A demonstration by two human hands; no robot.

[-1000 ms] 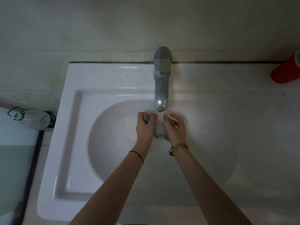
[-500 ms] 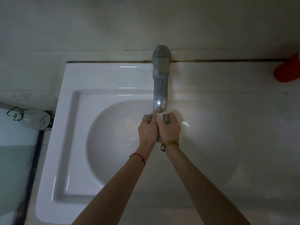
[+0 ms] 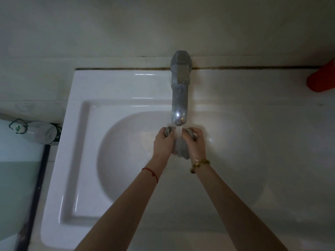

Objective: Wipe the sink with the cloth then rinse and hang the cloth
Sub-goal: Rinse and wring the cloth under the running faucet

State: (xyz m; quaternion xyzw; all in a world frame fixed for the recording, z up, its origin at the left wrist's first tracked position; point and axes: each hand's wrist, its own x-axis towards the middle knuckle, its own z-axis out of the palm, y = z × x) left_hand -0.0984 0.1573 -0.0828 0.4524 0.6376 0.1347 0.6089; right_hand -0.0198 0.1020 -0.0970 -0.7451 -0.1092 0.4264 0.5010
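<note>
Rinsing is underway: your left hand [image 3: 163, 144] and right hand [image 3: 194, 143] curl fingers round the cloth [image 3: 181, 148] under the tap [image 3: 179, 98]; hanging remains.

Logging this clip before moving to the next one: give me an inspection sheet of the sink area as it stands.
Surface: white sink, basin wet, water running from the tap.
Job's things: grey cloth bunched under the stream.
Clutter: bottle lying left of the sink; red object at the far right edge.
Grips: left hand and right hand each hold one end of the cloth.
Cables: nothing seen.
Surroundings: pale wall behind; dark grime along the joint behind the sink; dim light.
</note>
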